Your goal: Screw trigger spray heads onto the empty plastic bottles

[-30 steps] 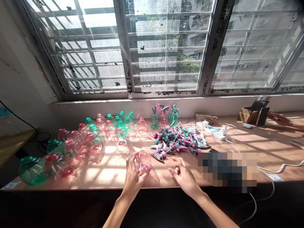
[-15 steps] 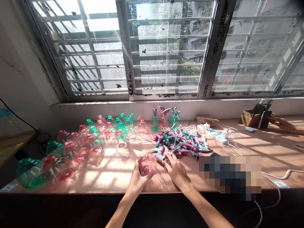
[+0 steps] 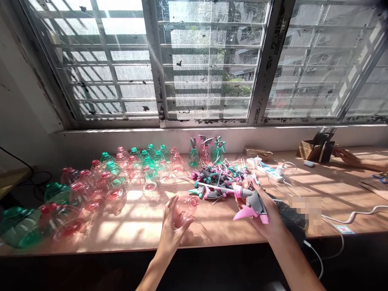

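Bottle (image 3: 185, 207), sprayer (image 3: 257, 203) in left, right hands (image 3: 171, 225) (image 3: 270, 216)

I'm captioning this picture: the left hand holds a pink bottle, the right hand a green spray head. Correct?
Not the colour: the head view shows the right hand holding a pink-and-grey spray head. The left hand does hold a pink bottle.

You are facing a barred window (image 3: 197, 60); on the counter (image 3: 330, 180), a power strip (image 3: 266, 168) is lying near a brown tray (image 3: 258, 153), a small white case (image 3: 309, 163) is resting before a cardboard box (image 3: 306, 150), and a white cable (image 3: 348, 222) is curving.
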`<state>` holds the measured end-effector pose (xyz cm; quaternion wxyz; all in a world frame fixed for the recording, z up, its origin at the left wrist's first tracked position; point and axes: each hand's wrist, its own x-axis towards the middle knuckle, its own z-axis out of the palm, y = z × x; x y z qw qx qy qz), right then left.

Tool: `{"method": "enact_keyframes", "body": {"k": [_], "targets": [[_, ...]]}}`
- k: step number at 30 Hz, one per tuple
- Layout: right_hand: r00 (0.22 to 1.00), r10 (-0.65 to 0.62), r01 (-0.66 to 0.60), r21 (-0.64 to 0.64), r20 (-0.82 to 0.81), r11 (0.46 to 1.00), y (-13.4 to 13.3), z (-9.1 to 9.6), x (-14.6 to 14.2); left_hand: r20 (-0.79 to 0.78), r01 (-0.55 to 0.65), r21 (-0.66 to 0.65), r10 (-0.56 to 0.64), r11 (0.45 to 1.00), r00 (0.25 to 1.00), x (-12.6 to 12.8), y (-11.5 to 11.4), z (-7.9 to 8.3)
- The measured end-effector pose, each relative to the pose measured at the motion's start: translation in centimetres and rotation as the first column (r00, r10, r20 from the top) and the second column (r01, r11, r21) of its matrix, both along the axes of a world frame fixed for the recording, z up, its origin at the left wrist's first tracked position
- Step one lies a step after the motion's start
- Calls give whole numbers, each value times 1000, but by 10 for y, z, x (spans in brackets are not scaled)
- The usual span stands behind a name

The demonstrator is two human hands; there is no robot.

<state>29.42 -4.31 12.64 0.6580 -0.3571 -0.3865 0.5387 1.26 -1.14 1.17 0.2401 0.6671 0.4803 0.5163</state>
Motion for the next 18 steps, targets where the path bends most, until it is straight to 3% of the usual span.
{"method": "enact_keyframes", "body": {"k": [4,11,14,16,18], "targets": [[980,197,-196,-15,20,980,-1,2,0,-27,23,21,-22,1000,999,-2,3,-2],[905,421,-415,-94,56,905,14,-8,-20,-146,103,89,-89,991,985,1,-1,-1],[916,388,-380,-93,98,920,20,-18,-23,-205,117,109,-93,987,974,3,-4,5],[893,367,-347,-120,260,930,22,-28,-23,-230,140,106,-113,984,967,3,-7,9],[809,347,-310,-157,474,938,22,-44,-25,-239,182,91,-156,979,958,2,-10,12]]}}
